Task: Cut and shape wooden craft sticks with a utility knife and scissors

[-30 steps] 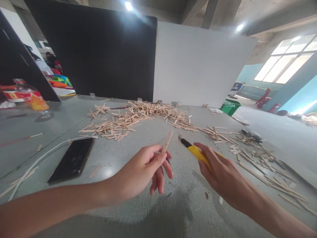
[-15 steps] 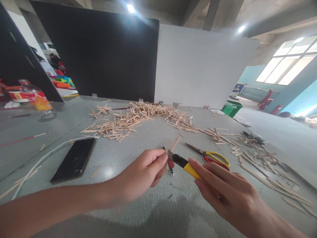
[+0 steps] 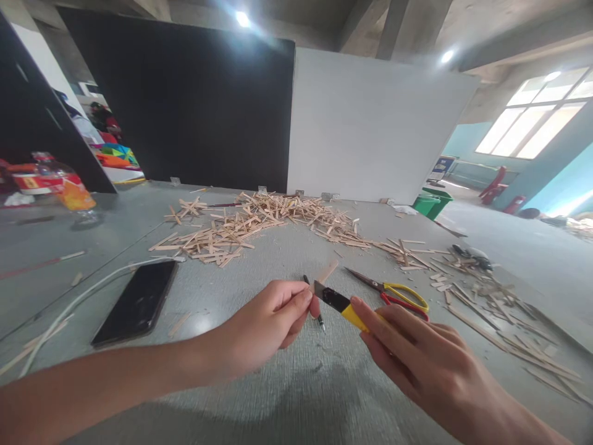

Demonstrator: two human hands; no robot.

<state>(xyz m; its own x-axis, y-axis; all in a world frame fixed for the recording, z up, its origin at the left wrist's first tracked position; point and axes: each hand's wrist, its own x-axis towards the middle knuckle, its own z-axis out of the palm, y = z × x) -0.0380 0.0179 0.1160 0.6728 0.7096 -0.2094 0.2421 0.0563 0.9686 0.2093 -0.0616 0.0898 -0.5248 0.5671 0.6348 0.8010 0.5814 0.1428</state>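
Observation:
Between thumb and fingers, my left hand (image 3: 282,312) pinches a thin flat wooden stick (image 3: 328,271), whose free end points away to the upper right. My right hand (image 3: 417,346) is closed around the yellow and black handle of a utility knife (image 3: 343,304). The knife's blade lies at the stick, close to my left fingertips; whether it cuts into the wood I cannot tell. Below my left fingers a dark pen (image 3: 320,320) rests on the grey table (image 3: 259,395), partly hidden. Scissors (image 3: 389,292) with red and yellow handles lie just beyond my right hand.
Wooden sticks (image 3: 217,238) are heaped along the back, before a black and white panel (image 3: 365,123). More strips (image 3: 504,309) and a dark tool (image 3: 472,256) lie right. On the left are a phone (image 3: 136,303), a white cable (image 3: 69,315) and a bottle (image 3: 74,191).
Both hands keep their grips. The knife blade has shifted very slightly against the stick, and the whole view has moved a little.

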